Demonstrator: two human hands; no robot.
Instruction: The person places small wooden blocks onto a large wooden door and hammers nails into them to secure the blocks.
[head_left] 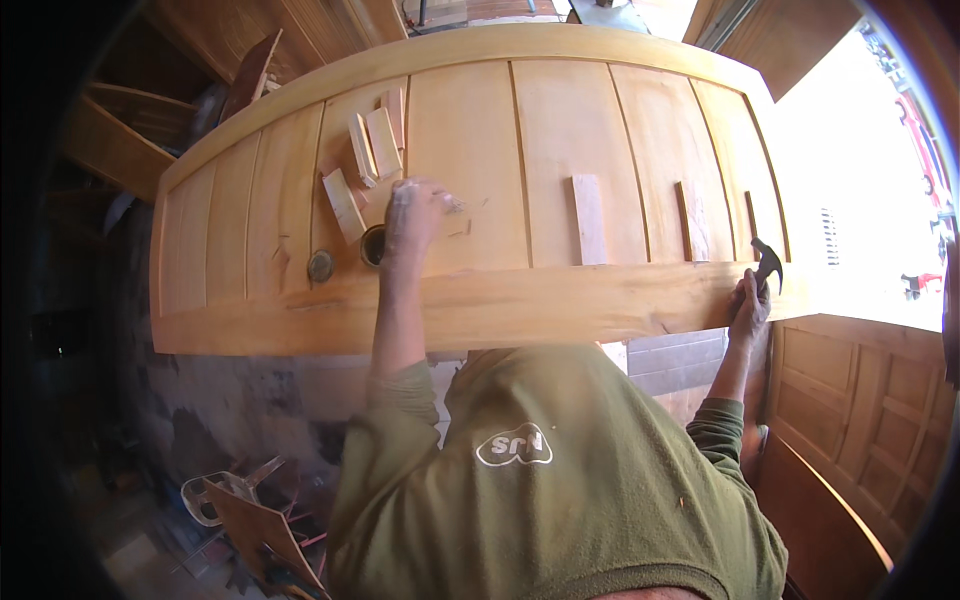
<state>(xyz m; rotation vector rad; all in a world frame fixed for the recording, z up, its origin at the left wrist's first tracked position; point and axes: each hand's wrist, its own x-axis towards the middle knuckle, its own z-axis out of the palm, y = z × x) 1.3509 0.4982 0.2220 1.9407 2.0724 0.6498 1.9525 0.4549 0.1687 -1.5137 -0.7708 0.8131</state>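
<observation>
A pale wooden panel door (460, 130) lies flat in front of me. My left hand (418, 212) is over its middle left, beside a small cluster of thin nails (454, 205); motion smears its fingers, so their grip is unclear. An open round tin (373, 248) stands against that wrist, with a round lid (320, 266) to its left. At the near right edge my right hand (750, 305) is closed around a claw hammer (768, 264), its head up and its handle mostly hidden. Upright wood strips (589, 220) stand along the near rail.
Several loose wood blocks (383, 143) lie on the door beyond my left hand. Wooden boards (270, 40) lean at the far left. A panelled door (850, 385) stands at right. On the floor at lower left is a chair (215, 500) beside a brown board (255, 535).
</observation>
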